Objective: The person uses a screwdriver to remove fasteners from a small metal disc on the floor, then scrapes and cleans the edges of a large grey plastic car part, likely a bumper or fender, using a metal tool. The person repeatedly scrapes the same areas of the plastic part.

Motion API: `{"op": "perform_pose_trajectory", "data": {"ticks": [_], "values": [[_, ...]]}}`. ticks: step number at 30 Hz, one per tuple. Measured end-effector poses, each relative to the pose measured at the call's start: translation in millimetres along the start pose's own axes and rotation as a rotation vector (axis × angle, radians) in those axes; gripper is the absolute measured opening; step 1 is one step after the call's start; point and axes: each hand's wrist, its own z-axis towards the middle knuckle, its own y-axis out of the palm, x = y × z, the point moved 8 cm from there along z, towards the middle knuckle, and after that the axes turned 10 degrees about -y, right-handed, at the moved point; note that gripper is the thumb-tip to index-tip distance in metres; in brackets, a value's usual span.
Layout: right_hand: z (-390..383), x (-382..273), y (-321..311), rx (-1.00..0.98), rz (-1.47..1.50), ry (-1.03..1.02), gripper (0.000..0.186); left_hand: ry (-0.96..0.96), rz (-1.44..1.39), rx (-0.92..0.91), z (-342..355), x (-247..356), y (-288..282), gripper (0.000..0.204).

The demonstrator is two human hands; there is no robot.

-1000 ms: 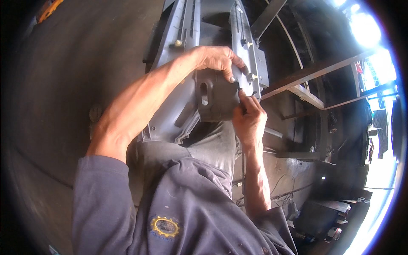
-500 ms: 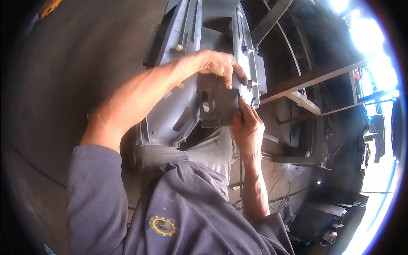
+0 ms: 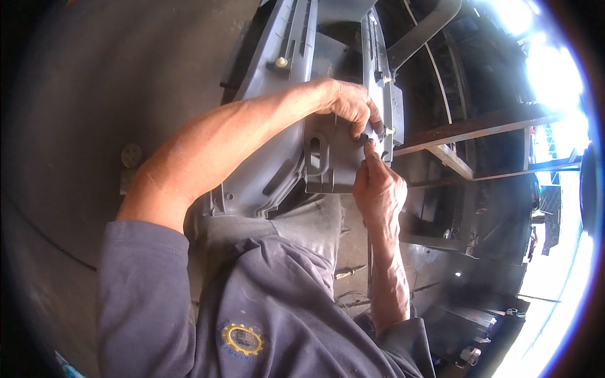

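Note:
A long grey moulded plastic trim part (image 3: 255, 170) lies before me and reaches away over my lap. A darker flat panel (image 3: 333, 171) with an oval slot spans its near end. My left hand (image 3: 351, 104) arches over from the left, with thumb and bent fingers gripping the panel by its right rail. Just below it, my right hand (image 3: 381, 186) is closed, its thumb against the panel's right edge beside a small dark gap. What its curled fingers hold is hidden. Pale clips stand on the left rail (image 3: 281, 62) and the right rail (image 3: 389, 131).
A rusty metal frame (image 3: 476, 123) stands to the right, with bright daylight beyond. A thin tool (image 3: 350, 272) lies on the floor near my right forearm. A round disc-like object (image 3: 131, 155) sits on the left, beyond my elbow.
The view has shifted slightly, so the trim sits a little further right. Both hands remain at the panel's right edge, the right thumb now closer to my left fingertips.

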Motion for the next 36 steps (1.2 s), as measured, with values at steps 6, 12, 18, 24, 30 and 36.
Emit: {"op": "perform_pose_trajectory", "data": {"ticks": [6, 12, 18, 24, 30, 36], "values": [[-1, -1, 2, 0.040, 0.036, -0.025, 0.035, 0.018, -0.058, -0.008, 8, -6, 2, 0.053], [-2, 3, 7, 0.051, 0.059, -0.075, 0.039, -0.024, -0.034, -0.005, 4, -5, 0, 0.053], [1, 2, 5, 0.040, 0.054, -0.082, 0.038, -0.051, -0.045, 0.001, -1, -4, 1, 0.054], [1, 4, 8, 0.025, 0.031, -0.059, 0.039, -0.074, -0.089, 0.019, 4, -7, 0, 0.054], [3, 4, 7, -0.017, 0.021, -0.052, 0.041, -0.070, -0.064, 0.014, 2, -4, 1, 0.054], [2, 3, 8, -0.020, 0.025, -0.039, 0.040, -0.081, -0.019, 0.028, 1, -5, 1, 0.054]]}}
